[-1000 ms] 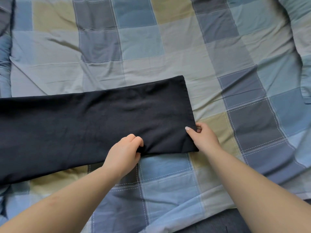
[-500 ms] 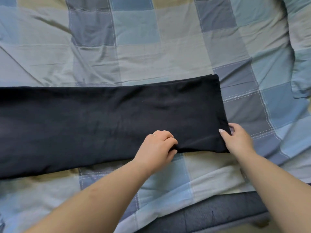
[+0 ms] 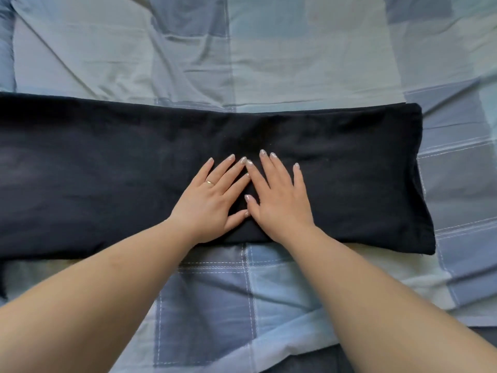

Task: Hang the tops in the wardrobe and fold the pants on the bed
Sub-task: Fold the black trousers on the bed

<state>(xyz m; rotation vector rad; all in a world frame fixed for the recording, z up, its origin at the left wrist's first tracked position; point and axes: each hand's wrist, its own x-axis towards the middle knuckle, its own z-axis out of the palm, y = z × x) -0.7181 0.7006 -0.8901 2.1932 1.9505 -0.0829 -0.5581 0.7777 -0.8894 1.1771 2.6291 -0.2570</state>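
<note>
both hands moved from the pants' near edge onto its middle

left hand (image 3: pixel 212 200) and right hand (image 3: pixel 279 200) are laid flat, fingers straight, side by side on dark pants (image 3: pixel 349 179) spread across mid-frame on the bed (image 3: pixel 269 63).

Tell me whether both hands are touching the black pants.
Touching. The head view shows the left hand and right hand lying flat, fingers straight, on the black pants spread across the bed.
</note>
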